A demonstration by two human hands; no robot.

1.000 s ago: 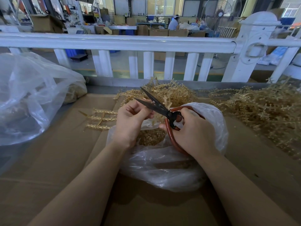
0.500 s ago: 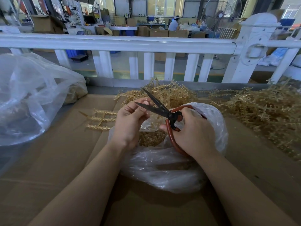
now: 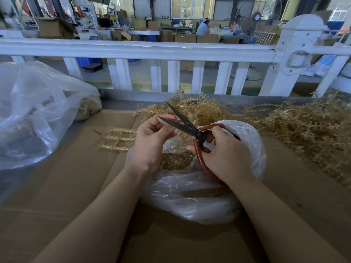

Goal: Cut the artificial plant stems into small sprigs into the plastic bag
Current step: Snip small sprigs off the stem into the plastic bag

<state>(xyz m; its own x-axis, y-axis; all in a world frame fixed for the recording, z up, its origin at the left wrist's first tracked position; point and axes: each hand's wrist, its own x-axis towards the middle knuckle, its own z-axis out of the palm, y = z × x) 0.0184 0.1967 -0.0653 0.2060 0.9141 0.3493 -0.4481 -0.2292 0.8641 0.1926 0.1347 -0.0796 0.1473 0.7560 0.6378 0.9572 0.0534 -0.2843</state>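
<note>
My right hand (image 3: pixel 224 154) grips red-handled scissors (image 3: pixel 191 130) with black blades parted, pointing up and left. My left hand (image 3: pixel 152 141) has its fingers curled beside the lower blade's tip, above the open clear plastic bag (image 3: pixel 190 194); whatever it pinches is hidden by the fingers. Golden cut sprigs (image 3: pixel 176 160) lie inside the bag between my hands. A pile of golden artificial stems (image 3: pixel 201 109) lies behind the bag, and a larger heap of stems (image 3: pixel 307 128) spreads to the right.
A branched golden stem (image 3: pixel 117 138) lies flat on the cardboard (image 3: pixel 66 196) left of my hand. A large clear bag (image 3: pixel 32 114) with golden pieces sits at far left. A white railing (image 3: pixel 136 50) runs behind the table.
The scissor blades have opened slightly wider and my left hand's fingers have shifted a little at the blade tip. Both arms stay in place over the bag.
</note>
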